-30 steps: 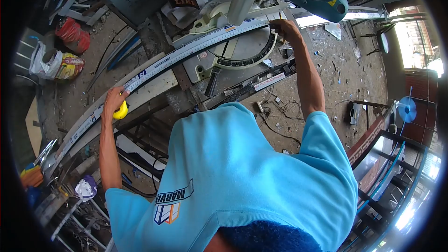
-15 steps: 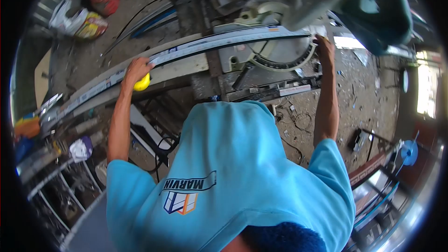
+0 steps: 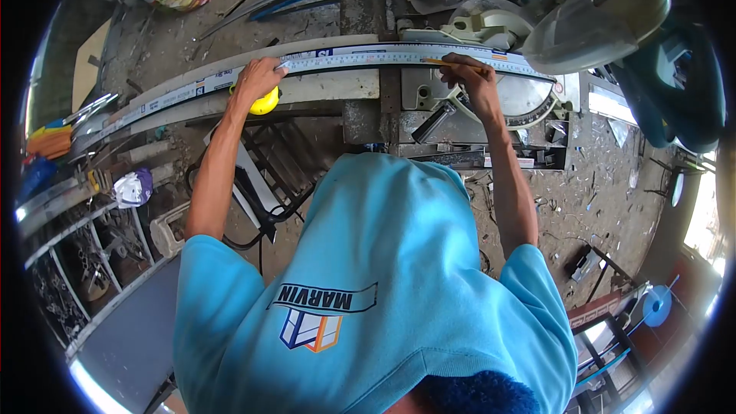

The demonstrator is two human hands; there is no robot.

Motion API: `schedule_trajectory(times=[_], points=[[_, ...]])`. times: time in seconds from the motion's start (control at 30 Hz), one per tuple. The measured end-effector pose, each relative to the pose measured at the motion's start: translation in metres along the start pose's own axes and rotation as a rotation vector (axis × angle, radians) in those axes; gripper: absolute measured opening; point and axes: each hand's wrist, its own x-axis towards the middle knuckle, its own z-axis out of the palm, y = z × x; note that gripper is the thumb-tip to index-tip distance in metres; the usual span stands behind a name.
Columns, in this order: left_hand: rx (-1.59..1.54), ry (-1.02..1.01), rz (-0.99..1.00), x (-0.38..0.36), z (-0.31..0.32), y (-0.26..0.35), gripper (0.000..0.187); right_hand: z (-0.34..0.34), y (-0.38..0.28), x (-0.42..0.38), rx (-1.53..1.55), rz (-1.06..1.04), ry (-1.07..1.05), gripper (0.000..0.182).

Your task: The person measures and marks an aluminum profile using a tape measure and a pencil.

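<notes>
Far L: orange cloth [image 3: 52, 140] nr the end of a long alum. profile [image 3: 170, 100], which runs L–R across the bench & over the saw base. White/purple cap [image 3: 133, 188] lower down, apart from it.

L hand [image 3: 257, 83] on the profile: fingers curled, mostly closed w/ yellow tape measure [image 3: 264, 103]; case sticks out on the inner side, just below the profile's near edge. Thumb tip rests at the strip; fingers' undersides hidden, exact grip n/a.

Btwn hands: tape blade [image 3: 353, 60] lies along the profile, markings up, from L thumb past R fingers.

R hand [image 3: 469, 77] over the profile's near edge: thumb & fingers pinched, nearly closed, on a pencil [image 3: 434, 61]. Pencil pts L, tip at the blade; can't tell if touching.

Far R: mitre saw [image 3: 659, 69], head raised, well clear of R fingers.
</notes>
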Motion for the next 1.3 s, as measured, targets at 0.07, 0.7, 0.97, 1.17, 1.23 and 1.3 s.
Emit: schedule_trajectory(times=[0.07,0.7,0.97,1.17,1.23,1.3], points=[[-0.040,-0.027,-0.019,-0.002,-0.003,0.004,0.033,0.004,0.006,0.018,-0.090,0.013,-0.015,0.025],[-0.069,-0.058,-0.024,0.007,0.003,-0.009,0.038,0.060,0.017,0.029,-0.246,-0.064,0.011,0.020],[-0.079,-0.077,-0.021,0.005,-0.002,-0.006,0.038,0.064,0.021,0.033,-0.349,-0.084,0.042,0.021],[-0.083,-0.043,0.000,0.006,0.004,-0.010,0.037,0.067,0.024,0.032,-0.407,-0.106,0.063,0.022],[-0.083,-0.007,0.021,0.006,0.005,-0.010,0.036,0.067,0.023,0.030,-0.409,-0.109,0.063,0.022],[-0.077,-0.022,0.009,0.006,0.004,-0.009,0.037,0.068,0.023,0.030,-0.410,-0.114,0.064,0.022]])
